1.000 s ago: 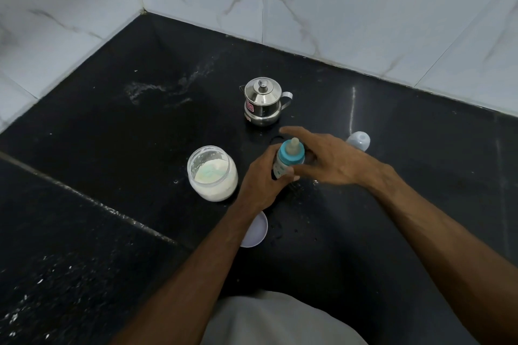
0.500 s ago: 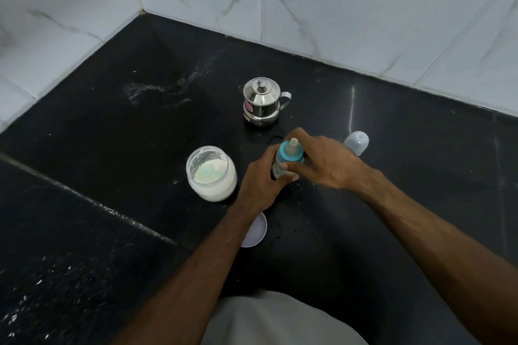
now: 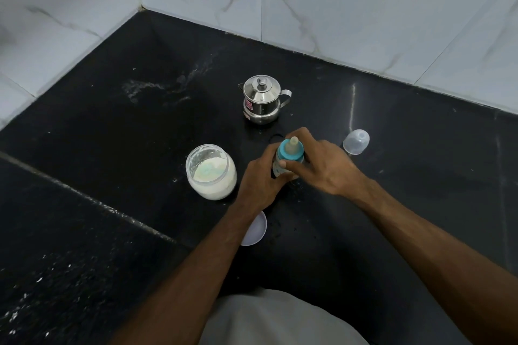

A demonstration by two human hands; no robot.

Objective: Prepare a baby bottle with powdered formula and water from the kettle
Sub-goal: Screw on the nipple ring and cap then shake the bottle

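Baby bottle [image 3: 283,164] upright on black counter [image 3: 112,134], between open formula jar [image 3: 210,172] and clear cap [image 3: 356,141], kettle [image 3: 261,99] behind. Left hand [image 3: 259,182] wraps body; right hand [image 3: 322,166] fingers pinch teal collar [image 3: 290,152].

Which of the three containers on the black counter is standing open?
The clear plastic powder jar: its mouth is uncovered. The steel kettle has its lid on, and the baby bottle wears its teal nipple ring.

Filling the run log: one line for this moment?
left hand: holds bottle | right hand: on teal collar | jar: open | kettle: lidded
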